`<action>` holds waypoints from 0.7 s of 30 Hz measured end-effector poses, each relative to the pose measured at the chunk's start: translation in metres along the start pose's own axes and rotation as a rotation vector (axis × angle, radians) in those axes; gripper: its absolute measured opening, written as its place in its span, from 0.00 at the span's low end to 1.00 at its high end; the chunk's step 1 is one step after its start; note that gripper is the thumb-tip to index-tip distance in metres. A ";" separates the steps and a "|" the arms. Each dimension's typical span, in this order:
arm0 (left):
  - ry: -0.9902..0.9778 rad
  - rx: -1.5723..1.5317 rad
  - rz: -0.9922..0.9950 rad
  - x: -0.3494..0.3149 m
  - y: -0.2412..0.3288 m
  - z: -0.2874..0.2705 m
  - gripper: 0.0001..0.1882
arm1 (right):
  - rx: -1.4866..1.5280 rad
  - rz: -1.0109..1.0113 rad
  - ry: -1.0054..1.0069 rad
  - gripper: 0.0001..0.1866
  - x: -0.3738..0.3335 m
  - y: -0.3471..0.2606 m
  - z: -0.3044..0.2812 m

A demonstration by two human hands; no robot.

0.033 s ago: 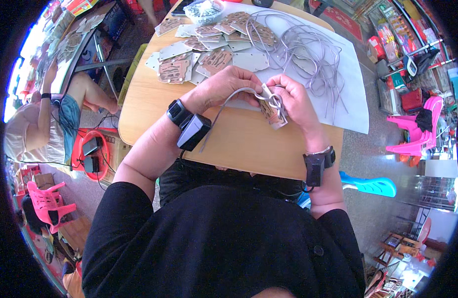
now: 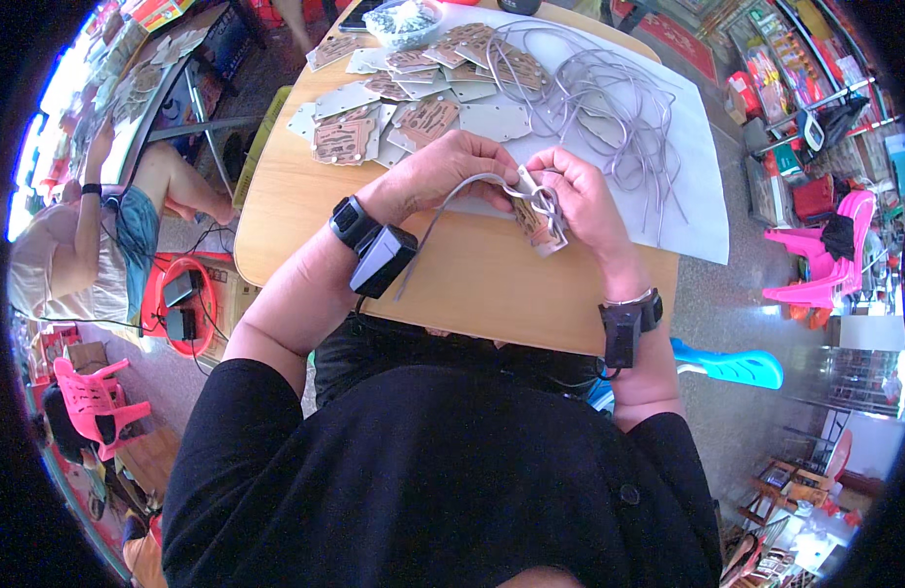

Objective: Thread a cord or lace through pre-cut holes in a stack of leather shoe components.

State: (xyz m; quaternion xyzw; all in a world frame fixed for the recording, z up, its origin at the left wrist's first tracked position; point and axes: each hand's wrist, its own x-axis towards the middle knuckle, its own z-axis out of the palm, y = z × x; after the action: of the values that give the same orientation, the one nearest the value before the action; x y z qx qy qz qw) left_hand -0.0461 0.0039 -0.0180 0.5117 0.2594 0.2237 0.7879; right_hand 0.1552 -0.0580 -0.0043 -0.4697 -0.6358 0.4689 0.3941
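Both my hands meet over the table's near half, around a small printed card (image 2: 533,223) with a pale grey cord (image 2: 543,200) looped across its front. With fingers pinched at the card's upper left, my left hand (image 2: 451,171) grips the cord, and one loose end hangs down toward the table edge. My right hand (image 2: 582,196) is closed on the card's right side, thumb and forefinger near the loops. The fingers hide part of the card and where the cord passes. Beyond them lie several similar tan-and-white cards (image 2: 428,120) and a tangle of grey cord (image 2: 614,108).
A clear tub (image 2: 403,24) of small pale pieces stands at the wooden table's (image 2: 305,235) far side. White sheeting (image 2: 703,196) lies under the cord. At left, a person (image 2: 70,245) sits beside a red basin (image 2: 168,343). A pink chair (image 2: 830,250) stands at right.
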 end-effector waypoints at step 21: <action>-0.001 0.017 0.007 0.000 0.001 0.001 0.09 | 0.012 -0.019 0.078 0.05 -0.001 -0.001 0.003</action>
State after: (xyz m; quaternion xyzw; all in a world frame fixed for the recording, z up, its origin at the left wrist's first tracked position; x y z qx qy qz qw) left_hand -0.0450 0.0035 -0.0170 0.5193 0.2588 0.2241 0.7830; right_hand 0.1524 -0.0595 -0.0042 -0.4792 -0.6214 0.4504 0.4258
